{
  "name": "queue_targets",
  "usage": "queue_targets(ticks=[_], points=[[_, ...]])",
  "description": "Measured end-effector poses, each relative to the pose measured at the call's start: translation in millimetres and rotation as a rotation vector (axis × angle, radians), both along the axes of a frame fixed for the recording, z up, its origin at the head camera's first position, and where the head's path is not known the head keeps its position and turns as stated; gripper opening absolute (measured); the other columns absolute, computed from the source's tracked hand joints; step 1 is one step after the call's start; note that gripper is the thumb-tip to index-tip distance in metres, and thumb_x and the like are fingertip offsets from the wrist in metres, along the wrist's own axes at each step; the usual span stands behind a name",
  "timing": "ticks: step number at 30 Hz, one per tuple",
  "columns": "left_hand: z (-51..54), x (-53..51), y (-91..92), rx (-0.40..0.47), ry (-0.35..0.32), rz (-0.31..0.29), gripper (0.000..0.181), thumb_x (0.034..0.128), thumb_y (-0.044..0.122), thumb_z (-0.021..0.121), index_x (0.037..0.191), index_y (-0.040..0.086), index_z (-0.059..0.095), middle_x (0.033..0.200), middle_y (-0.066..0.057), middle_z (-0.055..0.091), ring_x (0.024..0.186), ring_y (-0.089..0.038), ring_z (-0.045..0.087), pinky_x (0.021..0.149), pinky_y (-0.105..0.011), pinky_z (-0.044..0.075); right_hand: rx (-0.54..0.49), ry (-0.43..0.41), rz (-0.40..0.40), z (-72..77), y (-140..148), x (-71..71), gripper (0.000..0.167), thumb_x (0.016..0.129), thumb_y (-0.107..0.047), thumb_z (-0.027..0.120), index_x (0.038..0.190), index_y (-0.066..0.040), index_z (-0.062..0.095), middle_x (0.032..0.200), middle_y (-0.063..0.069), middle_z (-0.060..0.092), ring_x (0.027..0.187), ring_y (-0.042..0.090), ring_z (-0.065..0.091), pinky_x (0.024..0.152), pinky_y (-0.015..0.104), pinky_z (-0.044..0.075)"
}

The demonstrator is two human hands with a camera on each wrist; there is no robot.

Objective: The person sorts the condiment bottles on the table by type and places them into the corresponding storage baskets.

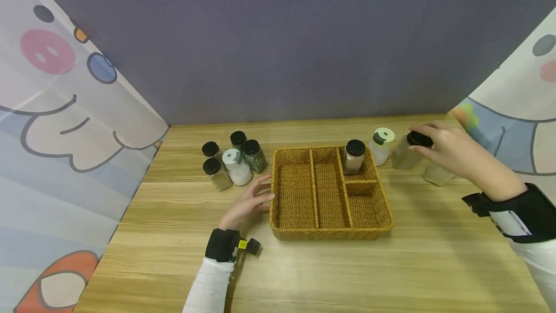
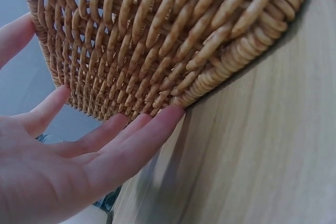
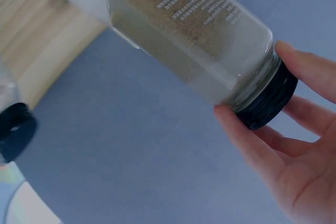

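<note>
Our right hand pinches the black lid of a square glass spice jar, right of the wicker basket. Our left hand, fingers spread, touches the basket's left wall. We see a black-lidded jar in the far right compartment and a white-lidded shaker left of the basket.

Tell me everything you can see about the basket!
The basket is brown, woven and looks like wicker, with low walls and a thick rim. Dividers make two long compartments on the left and two small ones on the right. A black-lidded jar stands in the far small one. The basket sits flat on the wooden table; the left hand touches its left wall.
</note>
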State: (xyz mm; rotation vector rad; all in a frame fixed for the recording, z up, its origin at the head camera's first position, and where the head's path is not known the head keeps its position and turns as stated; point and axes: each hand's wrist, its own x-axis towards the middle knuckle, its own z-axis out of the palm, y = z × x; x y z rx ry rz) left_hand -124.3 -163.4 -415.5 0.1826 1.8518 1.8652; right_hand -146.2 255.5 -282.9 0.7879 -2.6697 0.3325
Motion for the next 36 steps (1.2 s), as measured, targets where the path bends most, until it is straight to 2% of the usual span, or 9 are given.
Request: queue_targets(ticks=[4, 6, 8, 16, 21, 29, 36], points=[[-12.1, -4.6, -3.1, 0.014, -0.007, 0.004, 0.06, 0.0884, 0.004, 0.05, 0.139, 0.011, 0.018, 0.14, -0.024, 0.021, 0.121, -0.04, 0.033, 0.09, -0.049, 0.041, 0.014, -0.002, 0.004, 9.7, -10, -2.2, 0.043, 0.068, -0.002, 0.072, 0.107, 0.011, 0.057, 0.099, 0.029, 0.054, 0.067, 0.034, 0.057, 0.056, 0.044, 0.047], [-18.0, -6.9, -4.1, 0.02, -0.006, 0.01, 0.061, 0.0882, 0.005, 0.051, 0.139, 0.012, 0.019, 0.14, -0.023, 0.022, 0.121, -0.04, 0.033, 0.089, -0.048, 0.041, 0.025, -0.015, -0.004, 13.5, -14, -4.1, 0.042, 0.07, -0.005, 0.071, 0.107, 0.009, 0.057, 0.098, 0.028, 0.055, 0.069, 0.034, 0.056, 0.056, 0.044, 0.046], [-19.2, -6.6, -4.4, 0.026, -0.001, 0.015, 0.061, 0.0877, 0.008, 0.053, 0.139, 0.013, 0.02, 0.14, -0.022, 0.022, 0.121, -0.039, 0.034, 0.089, -0.048, 0.042, 0.037, -0.035, -0.015, 17.1, -18, -5.9, 0.041, 0.073, -0.008, 0.07, 0.109, 0.007, 0.057, 0.098, 0.027, 0.055, 0.072, 0.034, 0.056, 0.055, 0.044, 0.046], [-20.1, -6.8, -5.4, 0.015, 0.019, 0.009, 0.063, 0.0854, 0.011, 0.056, 0.138, 0.013, 0.021, 0.139, -0.023, 0.023, 0.12, -0.039, 0.035, 0.088, -0.046, 0.043, 0.051, -0.157, -0.025, 28.7, -35, -11.8, 0.042, 0.082, -0.014, 0.063, 0.118, 0.004, 0.052, 0.105, 0.025, 0.053, 0.088, 0.036, 0.054, 0.068, 0.046, 0.047], [-18.9, -7.0, -4.8, 0.017, 0.009, 0.012, 0.062, 0.0867, 0.01, 0.055, 0.139, 0.012, 0.021, 0.139, -0.023, 0.023, 0.12, -0.038, 0.036, 0.088, -0.046, 0.043, 0.041, -0.152, 0.016, 32.8, -47, -18.8, 0.042, 0.081, -0.012, 0.064, 0.116, 0.007, 0.053, 0.102, 0.027, 0.054, 0.09, 0.038, 0.054, 0.07, 0.047, 0.047], [-18.2, -8.1, -5.8, 0.011, -0.016, 0.004, 0.06, 0.0887, 0.003, 0.049, 0.139, 0.01, 0.017, 0.14, -0.024, 0.02, 0.121, -0.041, 0.033, 0.089, -0.049, 0.041, 0.025, -0.191, 0.073, 34.5, -67, -26.4, 0.042, 0.082, -0.013, 0.063, 0.118, 0.006, 0.052, 0.105, 0.026, 0.052, 0.09, 0.037, 0.054, 0.066, 0.045, 0.048], [-17.0, -6.6, -3.9, 0.016, -0.012, 0.026, 0.061, 0.0867, 0.008, 0.054, 0.138, 0.013, 0.022, 0.139, -0.022, 0.024, 0.12, -0.038, 0.036, 0.088, -0.046, 0.044, 0.003, -0.211, 0.095, 29.9, -86, -30.0, 0.042, 0.081, -0.012, 0.064, 0.118, 0.005, 0.052, 0.105, 0.025, 0.052, 0.09, 0.034, 0.055, 0.067, 0.042, 0.049]])
